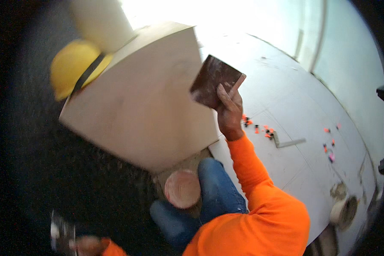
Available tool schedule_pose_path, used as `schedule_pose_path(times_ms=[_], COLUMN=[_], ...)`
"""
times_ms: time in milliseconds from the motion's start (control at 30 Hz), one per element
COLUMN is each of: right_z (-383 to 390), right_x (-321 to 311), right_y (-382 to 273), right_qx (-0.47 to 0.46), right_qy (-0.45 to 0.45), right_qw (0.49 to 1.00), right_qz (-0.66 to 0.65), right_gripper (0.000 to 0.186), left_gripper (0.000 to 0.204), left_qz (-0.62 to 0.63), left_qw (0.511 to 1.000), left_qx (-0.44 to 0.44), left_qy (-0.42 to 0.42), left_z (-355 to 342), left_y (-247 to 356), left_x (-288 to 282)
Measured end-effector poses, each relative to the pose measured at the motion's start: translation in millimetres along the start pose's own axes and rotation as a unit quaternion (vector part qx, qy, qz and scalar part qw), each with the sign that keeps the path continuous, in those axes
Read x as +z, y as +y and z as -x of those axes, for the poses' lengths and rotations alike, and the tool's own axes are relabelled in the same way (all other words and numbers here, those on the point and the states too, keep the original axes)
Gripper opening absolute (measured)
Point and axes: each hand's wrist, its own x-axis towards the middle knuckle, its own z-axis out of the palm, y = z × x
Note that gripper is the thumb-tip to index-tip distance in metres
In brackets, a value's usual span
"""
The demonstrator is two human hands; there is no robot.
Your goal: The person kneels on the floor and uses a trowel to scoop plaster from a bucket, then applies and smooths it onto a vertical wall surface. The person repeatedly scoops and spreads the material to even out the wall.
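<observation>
My right hand [229,112] is raised above the floor tiles, its thumb laid across a small square brown board [211,81]. The board has a shiny dark face with pale smears and a lighter edge. Down at the lower left, my left hand [88,245] grips a flat, blade-like tool [62,234], blurred, so its exact kind is unclear. Between the two hands lies a large beige tile [145,98]. A round bucket [182,190] of pinkish paste stands by my knees, close to the tile's near corner.
A yellow hard hat [74,70] with a black strap rests on the tile's left edge. Orange and black tile spacers [268,130] lie scattered beside a metal square [288,143] on the light floor tiles [281,94]. A roll-like container [344,212] sits far right, near the wall [350,64].
</observation>
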Motion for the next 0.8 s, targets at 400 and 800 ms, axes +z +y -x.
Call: schedule_pose_path(times_ms=[400,800], right_z=[103,105], right_x=[63,57], right_y=[26,76], right_qx=[0.528,0.368], right_qy=[-0.234,-0.160], right_qw=[0.816,0.916], right_qz=[-0.021,0.013], right_gripper=[0.076,0.078], left_gripper=[0.044,0.041], left_qz=[0.464,0.460], left_qw=[0.620,0.670], left_qx=[-0.607,-0.548], left_qy=[-0.177,-0.199], left_z=[148,158], left_y=[75,47], left_x=[59,50])
